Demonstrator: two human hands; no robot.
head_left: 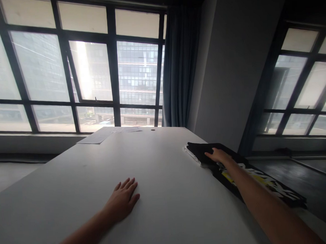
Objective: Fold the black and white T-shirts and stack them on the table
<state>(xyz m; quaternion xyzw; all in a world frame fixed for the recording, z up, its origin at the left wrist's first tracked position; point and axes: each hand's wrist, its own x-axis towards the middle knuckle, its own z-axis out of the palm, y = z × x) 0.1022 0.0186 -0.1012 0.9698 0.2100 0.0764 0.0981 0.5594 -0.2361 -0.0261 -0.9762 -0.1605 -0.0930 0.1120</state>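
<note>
My left hand (124, 198) lies flat on the white table (154, 162), fingers spread, holding nothing. At the table's right edge rests a pile of folded black cloth (263, 167) with white and yellow print. My right hand (218, 155) is on the upper part of this pile, thumb and forefinger apart; its other fingers are partly hidden, and no grip on the cloth can be made out. A folded white cloth (192, 156) shows at the pile's left edge, beside the black fabric.
Sheets of paper (96, 136) lie at the table's far left corner. A small round dark spot (153, 129) is near the far edge. Beyond stand windows, a blue-grey curtain (176, 70) and a grey pillar (225, 67).
</note>
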